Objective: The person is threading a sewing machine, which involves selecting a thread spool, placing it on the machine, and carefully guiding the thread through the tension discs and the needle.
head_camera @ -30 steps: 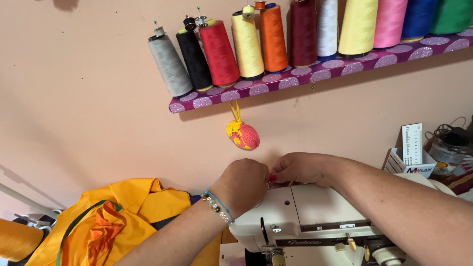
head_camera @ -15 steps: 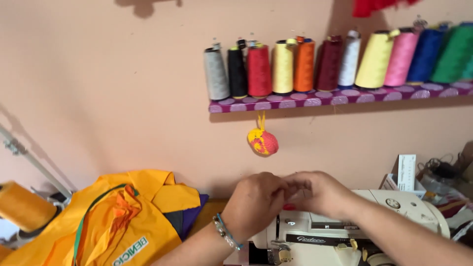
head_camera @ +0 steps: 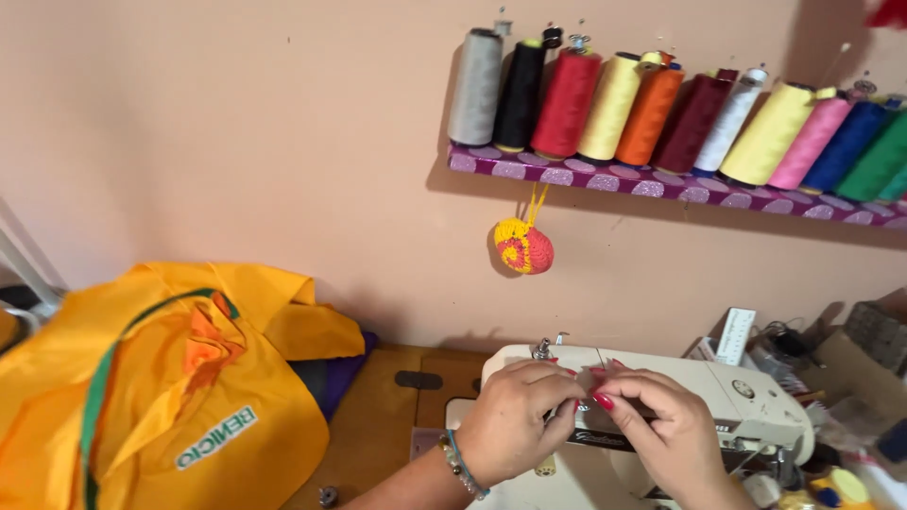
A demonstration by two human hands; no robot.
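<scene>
1. Your left hand (head_camera: 515,420) sits low in the frame, just right of centre, over the top of the white sewing machine (head_camera: 680,387). Its fingers are curled in, with the tips pinched together toward your other hand.
2. Your right hand (head_camera: 652,425) meets it from the right; the fingers (head_camera: 605,400), with red nails, are pinched too, and the two sets of fingertips touch above the machine's top.
3. Whatever you pinch between them is too fine to make out, so you cannot tell what the fingers grip.
4. A beaded bracelet (head_camera: 463,465) circles your left wrist at the bottom of the frame.
5. The machine stands on a wooden surface (head_camera: 378,425) in the lower middle of the frame.
6. At the lower left lies a heap of yellow cloth (head_camera: 170,378) with green trim, well apart from your hands.
7. Along the upper right, a purple shelf (head_camera: 661,186) on the wall carries a row of thread cones (head_camera: 614,104): grey, black, red, pale yellow, orange, maroon, white, yellow, pink, blue, green.
8. A yellow and red crocheted ball (head_camera: 522,247) hangs from the shelf by a yellow loop, above the machine.
9. At the right edge, beside the machine, lies a clutter of small items too blurred to name.
</scene>
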